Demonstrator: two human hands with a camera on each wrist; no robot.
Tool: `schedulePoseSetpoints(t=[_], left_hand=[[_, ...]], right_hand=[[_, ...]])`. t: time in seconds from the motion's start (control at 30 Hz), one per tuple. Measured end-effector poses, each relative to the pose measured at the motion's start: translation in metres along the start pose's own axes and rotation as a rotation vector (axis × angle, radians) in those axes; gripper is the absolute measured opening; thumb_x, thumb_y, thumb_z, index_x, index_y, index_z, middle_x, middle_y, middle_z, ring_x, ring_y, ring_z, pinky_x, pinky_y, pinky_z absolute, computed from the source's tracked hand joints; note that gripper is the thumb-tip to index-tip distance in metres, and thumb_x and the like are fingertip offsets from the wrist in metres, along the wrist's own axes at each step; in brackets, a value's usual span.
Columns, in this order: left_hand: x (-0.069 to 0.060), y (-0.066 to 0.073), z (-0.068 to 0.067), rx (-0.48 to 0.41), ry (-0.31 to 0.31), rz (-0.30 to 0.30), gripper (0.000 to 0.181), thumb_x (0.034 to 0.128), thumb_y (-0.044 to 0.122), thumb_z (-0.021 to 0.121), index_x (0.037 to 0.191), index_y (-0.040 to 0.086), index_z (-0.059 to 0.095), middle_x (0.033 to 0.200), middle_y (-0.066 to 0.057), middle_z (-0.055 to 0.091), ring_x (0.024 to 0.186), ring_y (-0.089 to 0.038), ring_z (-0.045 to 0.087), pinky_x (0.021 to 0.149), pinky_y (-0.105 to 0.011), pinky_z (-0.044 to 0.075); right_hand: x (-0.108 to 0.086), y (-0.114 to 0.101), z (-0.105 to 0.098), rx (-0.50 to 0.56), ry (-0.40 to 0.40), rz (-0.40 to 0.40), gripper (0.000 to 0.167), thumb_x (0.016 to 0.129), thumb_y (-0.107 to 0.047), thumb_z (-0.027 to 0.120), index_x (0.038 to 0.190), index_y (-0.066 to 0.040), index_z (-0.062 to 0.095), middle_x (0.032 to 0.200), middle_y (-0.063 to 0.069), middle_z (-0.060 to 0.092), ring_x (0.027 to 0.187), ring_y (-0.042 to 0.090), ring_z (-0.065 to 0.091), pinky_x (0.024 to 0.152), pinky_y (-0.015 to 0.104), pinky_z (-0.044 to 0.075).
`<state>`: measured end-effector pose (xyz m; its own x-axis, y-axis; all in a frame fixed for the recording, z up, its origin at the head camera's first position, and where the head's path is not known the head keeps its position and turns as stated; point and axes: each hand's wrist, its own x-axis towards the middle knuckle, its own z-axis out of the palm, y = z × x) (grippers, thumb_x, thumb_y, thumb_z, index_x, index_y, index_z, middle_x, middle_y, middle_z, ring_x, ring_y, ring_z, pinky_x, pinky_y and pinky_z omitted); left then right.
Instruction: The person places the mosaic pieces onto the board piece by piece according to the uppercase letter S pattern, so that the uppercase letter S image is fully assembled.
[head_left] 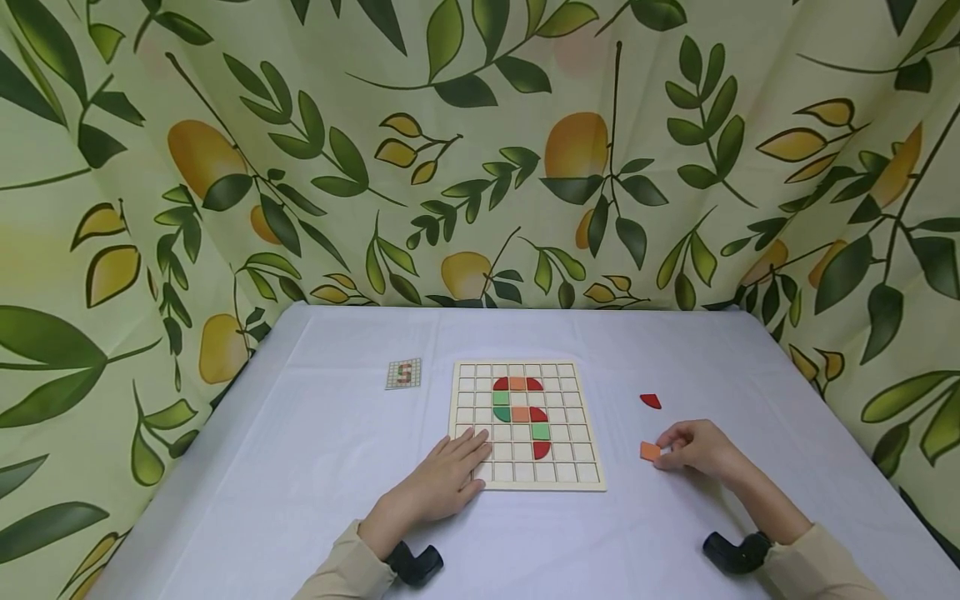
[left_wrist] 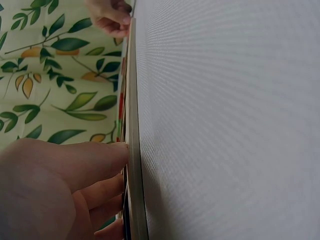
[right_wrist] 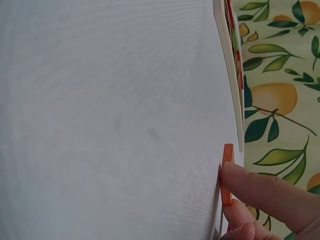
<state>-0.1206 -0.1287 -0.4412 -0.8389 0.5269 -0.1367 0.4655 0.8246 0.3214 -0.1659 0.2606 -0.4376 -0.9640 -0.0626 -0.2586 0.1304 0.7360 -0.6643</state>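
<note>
My left hand (head_left: 438, 479) rests on the lower left edge of a wooden grid board (head_left: 588, 477), its fingers fairly straight on the squares and the thumb at the near edge. Red, orange and green tiles on the board make a curving S-like line, with an orange square (head_left: 517, 383) at its top and a red rounded piece (head_left: 542, 450) at its lower end. Right of the board, my right hand (head_left: 697, 450) pinches an orange square tile (head_left: 649, 451) between thumb and fingers, low over the cloth. In the right wrist view the tile (right_wrist: 227, 172) shows edge-on.
A red quarter-round tile (head_left: 651, 402) lies beyond the right hand. Left of the board is a small pattern card (head_left: 403, 374) printed with a similar coloured figure. White cloth (head_left: 337, 433) covers the table, and a leaf-and-fruit curtain (head_left: 495, 208) hangs behind it.
</note>
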Motion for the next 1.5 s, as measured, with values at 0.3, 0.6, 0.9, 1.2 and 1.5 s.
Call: schedulePoseSetpoints(t=[0.3, 0.6, 0.9, 1.2, 1.5], left_hand=[[0.001, 0.000, 0.000, 0.001, 0.004, 0.001, 0.053, 0.0987, 0.028, 0.048, 0.148, 0.011, 0.039, 0.160, -0.004, 0.031, 0.151, -0.027, 0.025, 0.121, -0.053, 0.025], [0.001, -0.003, 0.001, 0.037, 0.016, 0.015, 0.053, 0.0988, 0.031, 0.047, 0.148, 0.013, 0.039, 0.160, -0.004, 0.031, 0.150, -0.027, 0.026, 0.121, -0.050, 0.027], [0.001, -0.004, 0.000, 0.029, 0.009, 0.008, 0.053, 0.0986, 0.032, 0.049, 0.148, 0.014, 0.039, 0.160, -0.005, 0.031, 0.150, -0.026, 0.026, 0.121, -0.048, 0.027], [0.001, -0.005, -0.001, 0.011, 0.013, 0.012, 0.054, 0.0982, 0.031, 0.051, 0.148, 0.013, 0.039, 0.160, -0.007, 0.031, 0.150, -0.027, 0.026, 0.122, -0.047, 0.027], [0.000, -0.004, -0.001, 0.016, 0.006, 0.006, 0.054, 0.0985, 0.031, 0.050, 0.148, 0.013, 0.039, 0.160, -0.007, 0.031, 0.150, -0.027, 0.026, 0.122, -0.047, 0.027]], right_hand=[[0.001, -0.002, -0.001, -0.013, 0.015, -0.011, 0.030, 0.072, -0.012, 0.081, 0.092, 0.005, 0.067, 0.069, 0.001, 0.046, 0.071, 0.015, 0.043, 0.055, 0.022, 0.034], [0.002, -0.009, 0.003, -0.017, 0.015, -0.029, 0.034, 0.073, -0.014, 0.082, 0.096, 0.005, 0.067, 0.070, 0.001, 0.048, 0.073, 0.016, 0.044, 0.055, 0.022, 0.034], [0.005, -0.019, 0.010, 0.005, 0.009, -0.045, 0.032, 0.072, -0.014, 0.082, 0.095, 0.004, 0.067, 0.069, 0.001, 0.049, 0.073, 0.015, 0.045, 0.055, 0.020, 0.037], [0.006, -0.031, 0.015, 0.034, -0.013, -0.056, 0.030, 0.073, -0.013, 0.081, 0.095, 0.004, 0.068, 0.068, 0.000, 0.049, 0.072, 0.014, 0.045, 0.055, 0.020, 0.036], [0.009, -0.043, 0.022, 0.066, -0.017, -0.080, 0.033, 0.072, -0.015, 0.083, 0.095, 0.003, 0.069, 0.068, -0.001, 0.049, 0.070, 0.013, 0.044, 0.054, 0.020, 0.035]])
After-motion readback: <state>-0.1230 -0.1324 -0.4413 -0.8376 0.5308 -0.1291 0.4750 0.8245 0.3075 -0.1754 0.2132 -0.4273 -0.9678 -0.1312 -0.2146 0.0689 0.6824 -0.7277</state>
